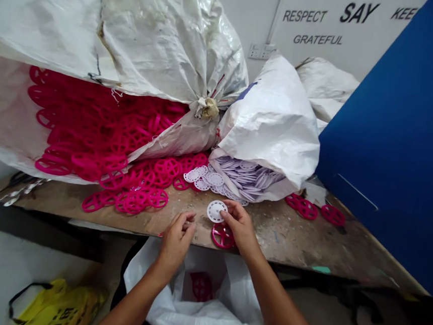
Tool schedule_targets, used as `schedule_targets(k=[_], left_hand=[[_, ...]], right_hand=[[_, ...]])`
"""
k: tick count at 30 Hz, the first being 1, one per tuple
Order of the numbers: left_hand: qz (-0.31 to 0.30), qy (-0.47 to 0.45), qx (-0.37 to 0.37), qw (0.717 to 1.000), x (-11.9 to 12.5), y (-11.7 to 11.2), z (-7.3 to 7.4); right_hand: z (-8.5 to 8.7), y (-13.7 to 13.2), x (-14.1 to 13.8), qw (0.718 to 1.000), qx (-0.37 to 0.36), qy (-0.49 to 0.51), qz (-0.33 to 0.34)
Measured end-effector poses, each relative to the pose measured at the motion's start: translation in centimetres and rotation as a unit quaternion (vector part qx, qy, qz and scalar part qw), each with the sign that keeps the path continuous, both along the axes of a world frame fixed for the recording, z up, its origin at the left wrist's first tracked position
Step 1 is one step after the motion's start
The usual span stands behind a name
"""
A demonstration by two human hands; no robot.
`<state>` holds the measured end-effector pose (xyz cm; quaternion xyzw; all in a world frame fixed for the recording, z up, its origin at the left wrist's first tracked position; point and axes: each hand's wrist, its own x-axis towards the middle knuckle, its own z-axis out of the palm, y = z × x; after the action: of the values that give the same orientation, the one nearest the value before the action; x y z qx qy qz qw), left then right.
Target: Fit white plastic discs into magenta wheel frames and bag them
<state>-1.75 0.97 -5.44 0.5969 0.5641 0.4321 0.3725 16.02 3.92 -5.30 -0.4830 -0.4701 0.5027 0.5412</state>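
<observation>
In the head view, my right hand pinches a white slotted disc by its right side, between thumb and fingers. Just below that disc, a pink spoked wheel lies at the table's front edge, partly covered by my right hand. My left hand is to the left of the disc, its fingers loosely curled and the thumb apart, with nothing visible in it. Behind my hands, white discs spill from a white sack. Pink wheels are heaped to their left.
A large open sack full of pink wheels takes up the left of the worktable. Below the edge, an open white bag holds pink pieces. A blue panel stands at right, near several pink wheels. A yellow bag sits lower left.
</observation>
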Motion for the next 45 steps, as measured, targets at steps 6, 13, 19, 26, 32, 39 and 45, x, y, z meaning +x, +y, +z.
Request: schedule_targets(k=[6, 13, 19, 26, 32, 39, 45], left_hand=[[-0.091, 0.171, 0.052, 0.980, 2.6, -0.7, 0.3], [-0.082, 0.162, 0.036, 0.983, 3.3, -1.5, 0.1], [-0.079, 0.142, 0.068, 0.984, 1.9, -1.5, -0.1], [-0.012, -0.025, -0.023, 0.999, 1.1, -0.9, 1.3], [-0.053, -0.327, -0.190, 0.924, 1.7, -1.8, 2.3], [-0.033, -0.241, -0.118, 0.963, 1.1, -2.0, 1.5], [-0.046, -0.135, -0.019, 0.990, 0.7, -2.4, 1.9]], right_hand=[[-1.1, -0.4, -0.1, 0.997, 0.002, 0.074, -0.034], [0.0, -1.4, -1.0, 0.989, -0.007, 0.146, -0.033], [1.8, -2.2, -0.5, 0.994, 0.047, 0.095, -0.026], [2.7, -4.9, -0.2, 0.991, 0.082, -0.096, 0.033], [0.7, -3.9, -0.5, 0.989, 0.088, -0.120, -0.027], [1.4, -4.2, -1.2, 0.962, 0.152, -0.219, 0.052], [1.9, -4.2, -1.3, 0.981, 0.058, -0.155, 0.097]])
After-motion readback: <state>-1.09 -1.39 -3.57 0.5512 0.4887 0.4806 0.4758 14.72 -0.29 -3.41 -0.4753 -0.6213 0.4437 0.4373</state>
